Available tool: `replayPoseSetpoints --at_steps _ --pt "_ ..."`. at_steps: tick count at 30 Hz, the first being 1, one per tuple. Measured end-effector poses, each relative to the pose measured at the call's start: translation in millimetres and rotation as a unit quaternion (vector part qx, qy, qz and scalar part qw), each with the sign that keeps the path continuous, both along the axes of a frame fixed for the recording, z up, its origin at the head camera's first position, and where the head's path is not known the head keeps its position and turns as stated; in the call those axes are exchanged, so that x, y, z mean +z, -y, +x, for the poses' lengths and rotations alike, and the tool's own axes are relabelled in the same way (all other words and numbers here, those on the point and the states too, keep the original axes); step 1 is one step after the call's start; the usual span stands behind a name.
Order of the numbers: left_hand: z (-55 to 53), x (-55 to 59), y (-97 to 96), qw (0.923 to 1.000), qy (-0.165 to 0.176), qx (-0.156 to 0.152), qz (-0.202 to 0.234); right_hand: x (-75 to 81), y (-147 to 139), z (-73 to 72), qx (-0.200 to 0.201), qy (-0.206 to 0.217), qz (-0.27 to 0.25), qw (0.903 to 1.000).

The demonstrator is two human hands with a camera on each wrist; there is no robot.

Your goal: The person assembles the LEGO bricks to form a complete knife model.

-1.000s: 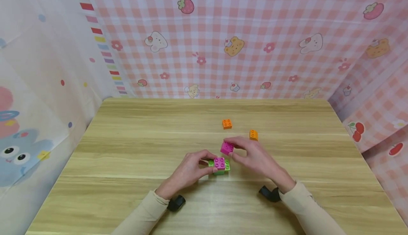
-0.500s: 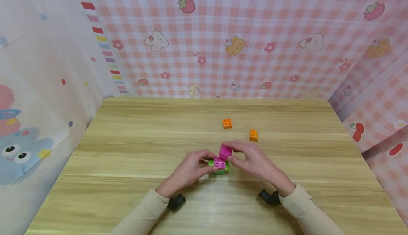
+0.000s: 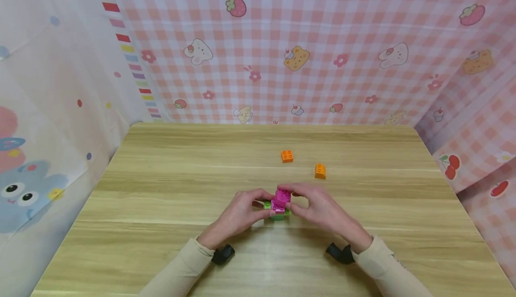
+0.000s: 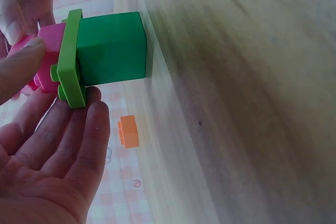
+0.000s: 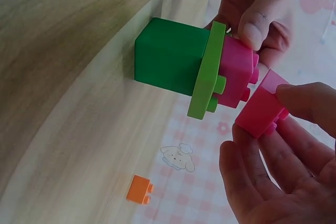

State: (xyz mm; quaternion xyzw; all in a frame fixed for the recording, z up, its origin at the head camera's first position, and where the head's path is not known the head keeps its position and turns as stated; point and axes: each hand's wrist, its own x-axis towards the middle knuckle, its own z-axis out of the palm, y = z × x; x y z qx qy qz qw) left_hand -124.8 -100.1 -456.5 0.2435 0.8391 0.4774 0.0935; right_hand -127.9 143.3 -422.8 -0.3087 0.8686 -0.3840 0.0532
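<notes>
In the right wrist view a small stack stands on the table: a dark green block [image 5: 170, 56] at the bottom, a thin light green plate [image 5: 205, 74] across it, and a pink brick [image 5: 234, 66] on top. My left hand [image 3: 243, 210] steadies the stack, pinching that pink brick between thumb and fingers. A second, magenta brick [image 5: 262, 106] is pinched by my right hand [image 3: 318, 205]. It hangs tilted just above the pink brick's studs; whether they touch I cannot tell. My left thumb hides part of the bricks in the left wrist view.
Farther back on the wooden table [image 3: 181, 167] lie a square orange brick [image 3: 287, 156] and, to its right, an orange brick with a curved edge [image 3: 320, 171]. Checked cloth [image 3: 262, 32] hangs behind the table. Black wrist mounts [image 3: 223, 255] sit below both hands.
My right hand has moved left and toward me, bringing the magenta brick from behind the stack to over the pink brick's studs. My left hand has stayed in place.
</notes>
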Motion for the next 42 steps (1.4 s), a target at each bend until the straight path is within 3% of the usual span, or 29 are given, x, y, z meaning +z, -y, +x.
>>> replayPoseSetpoints --at_steps 9,20,28,35,42 --pt "-0.1 -0.1 0.3 1.0 0.008 0.001 0.001 0.3 2.1 2.5 0.012 -0.004 -0.003 0.9999" --pt "-0.1 0.0 0.5 0.9999 0.013 0.006 -0.009 -2.0 2.9 3.0 0.036 -0.045 0.013 0.9982" --pt "-0.3 0.5 1.5 0.9997 0.016 0.003 -0.018 1.5 4.7 4.7 0.025 -0.055 0.026 0.9979" --pt "-1.8 -0.6 1.5 0.9997 0.009 -0.002 -0.024 2.0 0.9 -0.4 0.066 -0.093 0.017 0.9934" --pt "-3.4 -1.6 0.4 0.9996 0.005 -0.007 -0.026 4.2 2.1 -4.1 0.089 -0.117 0.04 0.9883"
